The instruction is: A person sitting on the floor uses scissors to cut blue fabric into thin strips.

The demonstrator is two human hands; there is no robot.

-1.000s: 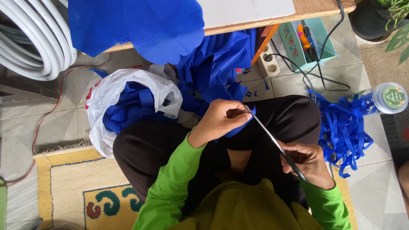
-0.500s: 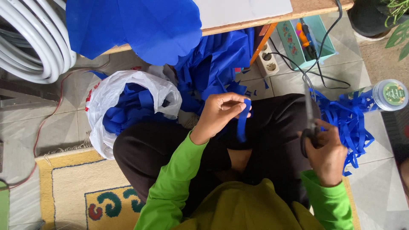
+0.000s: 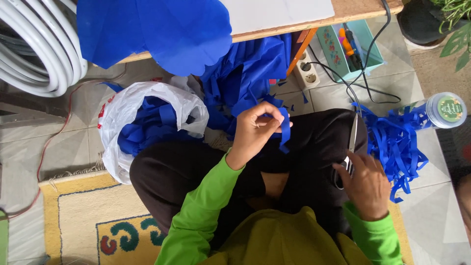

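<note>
Nearest us, our right hand (image 3: 364, 184) grips the handles of the steel scissors (image 3: 349, 147), blades closed, pointing away over our right knee. Just left and farther, our left hand (image 3: 256, 128) pinches a narrow blue fabric strip (image 3: 284, 128). Beyond, left, a white plastic bag (image 3: 147, 125) holds blue scraps.

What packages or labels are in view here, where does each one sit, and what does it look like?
White plastic bag: on the floor at the left knee, red print, blue strips inside.
Clear jar: on its side at far right, round green label on its lid.
Teal box: under the bench, floral pattern, open.
</note>
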